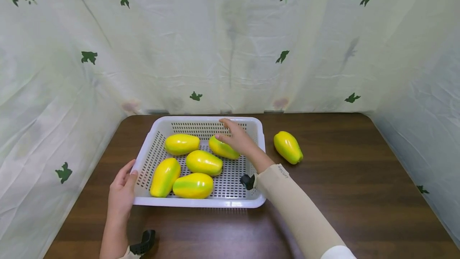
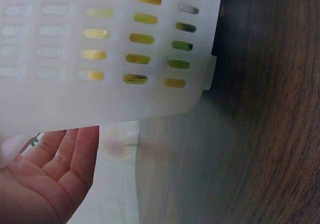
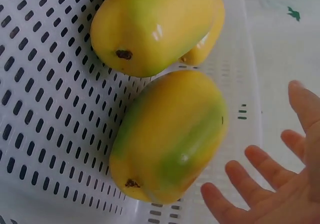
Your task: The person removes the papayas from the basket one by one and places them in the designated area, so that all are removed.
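A white plastic basket (image 1: 237, 203) with slotted walls holds several yellow-green papayas (image 1: 204, 162). My left hand (image 1: 122, 191) grips its left rim, thumb on top and fingers curled beneath the edge, as the left wrist view shows of the fingers (image 2: 82, 154). My right hand (image 1: 238, 139) is over the back right of the basket, fingers spread and holding nothing. Just below it lies a papaya (image 1: 224, 150), partly covered by the hand in the head view. In the right wrist view a gap separates the fingertips (image 3: 212, 191) from that papaya (image 3: 170, 139).
One more papaya (image 1: 288, 147) lies on the brown wooden table (image 1: 345, 187), right of the basket. A pale curtain (image 1: 223, 51) with leaf prints encloses the table at the back and sides.
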The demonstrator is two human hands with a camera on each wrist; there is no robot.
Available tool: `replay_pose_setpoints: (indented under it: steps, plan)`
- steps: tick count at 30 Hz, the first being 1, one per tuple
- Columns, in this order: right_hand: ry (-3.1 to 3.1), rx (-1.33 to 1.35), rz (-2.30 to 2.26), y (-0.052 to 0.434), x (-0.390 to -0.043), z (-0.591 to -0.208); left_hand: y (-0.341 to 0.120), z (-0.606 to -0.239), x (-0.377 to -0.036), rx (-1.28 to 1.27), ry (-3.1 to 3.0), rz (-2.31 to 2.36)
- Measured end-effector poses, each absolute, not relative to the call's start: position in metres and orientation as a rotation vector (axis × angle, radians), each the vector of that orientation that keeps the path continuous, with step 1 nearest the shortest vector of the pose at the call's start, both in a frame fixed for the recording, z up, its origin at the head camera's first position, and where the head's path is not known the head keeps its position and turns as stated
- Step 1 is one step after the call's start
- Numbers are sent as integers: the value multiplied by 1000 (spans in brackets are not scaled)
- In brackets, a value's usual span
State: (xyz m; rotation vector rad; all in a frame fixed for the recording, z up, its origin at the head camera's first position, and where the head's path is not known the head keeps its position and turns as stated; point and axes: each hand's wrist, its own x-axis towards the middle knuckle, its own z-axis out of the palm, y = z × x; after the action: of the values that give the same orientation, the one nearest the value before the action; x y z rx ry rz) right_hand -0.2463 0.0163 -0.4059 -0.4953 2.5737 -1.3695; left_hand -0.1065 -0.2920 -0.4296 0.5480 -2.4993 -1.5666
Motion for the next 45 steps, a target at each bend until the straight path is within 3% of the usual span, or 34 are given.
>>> replay_pose_setpoints:
  steps: [3, 12, 21, 31, 40, 45]
  plan:
    - [2549, -483, -1323, 17, -248, -409, -289, -425, -105, 562, -2504, -1555]
    - [2526, -580, -1076, 18, -250, -415, -319, -470, -120, 485, -2466, -1572]
    - [2572, -629, -905, 18, -251, -418, -303, -449, -112, 538, -2459, -1555]
    - [2531, -583, -1026, 19, -249, -416, -332, -495, -128, 511, -2486, -1505]
    - [2518, -565, -1183, 19, -249, -413, -328, -487, -126, 526, -2477, -1522]
    - [2524, -546, -1251, 20, -248, -409, -334, -500, -130, 539, -2477, -1498]
